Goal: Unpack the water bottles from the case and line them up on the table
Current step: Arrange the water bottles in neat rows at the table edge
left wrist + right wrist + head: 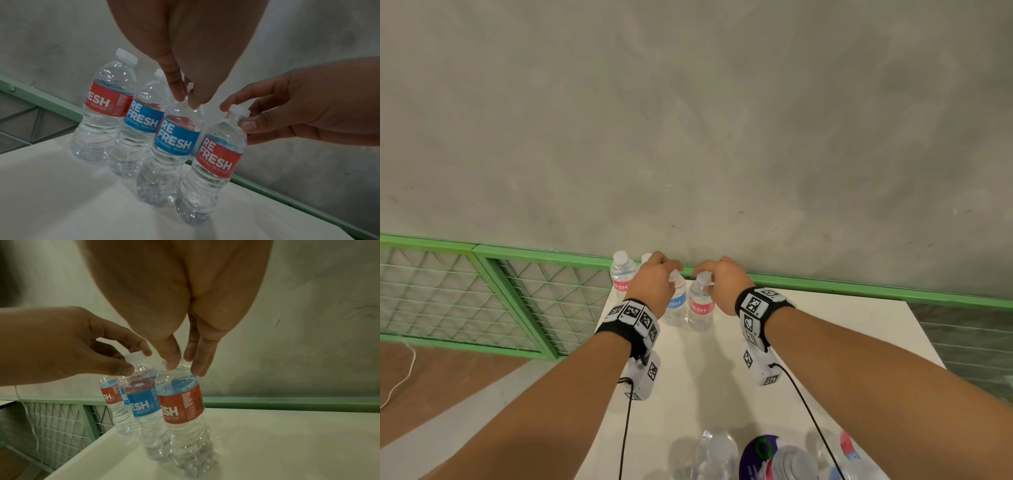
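Four clear water bottles stand close together at the far left corner of the white table (825, 329). My left hand (673, 272) pinches the cap of a blue-label bottle (676, 305), also in the left wrist view (174, 142). My right hand (703, 274) pinches the cap of the red-label bottle (701, 308) beside it, seen from the right wrist (182, 405). Both held bottles are upright with their bases on the table. Behind them stand another red-label bottle (622, 274) and a blue-label bottle (141, 120), which my left hand mostly hides in the head view.
More bottles in clear wrap (780, 460) lie at the table's near edge, with a purple label among them. A green wire-mesh fence (482, 294) and a grey concrete wall (688, 120) run just behind the table. A white cable (400, 377) lies on the brown floor at left.
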{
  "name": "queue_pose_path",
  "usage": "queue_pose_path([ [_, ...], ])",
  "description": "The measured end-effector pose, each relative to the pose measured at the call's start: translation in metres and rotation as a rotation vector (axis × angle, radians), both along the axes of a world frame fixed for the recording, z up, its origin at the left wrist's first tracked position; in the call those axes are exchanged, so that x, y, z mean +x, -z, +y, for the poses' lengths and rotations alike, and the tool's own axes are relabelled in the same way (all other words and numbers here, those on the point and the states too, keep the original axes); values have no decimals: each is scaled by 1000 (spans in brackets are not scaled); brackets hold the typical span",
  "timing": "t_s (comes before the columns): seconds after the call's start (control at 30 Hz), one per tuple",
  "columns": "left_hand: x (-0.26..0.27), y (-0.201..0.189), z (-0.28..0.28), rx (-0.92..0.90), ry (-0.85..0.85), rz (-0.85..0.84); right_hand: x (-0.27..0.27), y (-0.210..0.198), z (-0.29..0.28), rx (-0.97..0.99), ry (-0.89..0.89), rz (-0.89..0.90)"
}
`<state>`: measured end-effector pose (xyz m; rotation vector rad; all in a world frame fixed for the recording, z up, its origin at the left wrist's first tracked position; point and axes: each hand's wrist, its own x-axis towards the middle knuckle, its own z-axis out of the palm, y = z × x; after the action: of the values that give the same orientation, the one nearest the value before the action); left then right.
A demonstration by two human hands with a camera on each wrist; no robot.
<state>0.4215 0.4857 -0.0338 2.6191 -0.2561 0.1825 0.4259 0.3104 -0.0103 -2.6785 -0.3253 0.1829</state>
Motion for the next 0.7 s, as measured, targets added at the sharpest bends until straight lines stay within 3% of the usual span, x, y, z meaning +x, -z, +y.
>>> queue_pose_path([
  [0.3, -15, -8, 6, -75, -57, -66, -1, 5, -1, 32, 12, -13],
  [0.47, -24, 4, 14, 38, 73, 64, 3, 6, 3, 21, 4, -25],
  [0.7, -29, 19, 10, 90, 169, 115, 9, 9, 6, 24, 34, -38],
])
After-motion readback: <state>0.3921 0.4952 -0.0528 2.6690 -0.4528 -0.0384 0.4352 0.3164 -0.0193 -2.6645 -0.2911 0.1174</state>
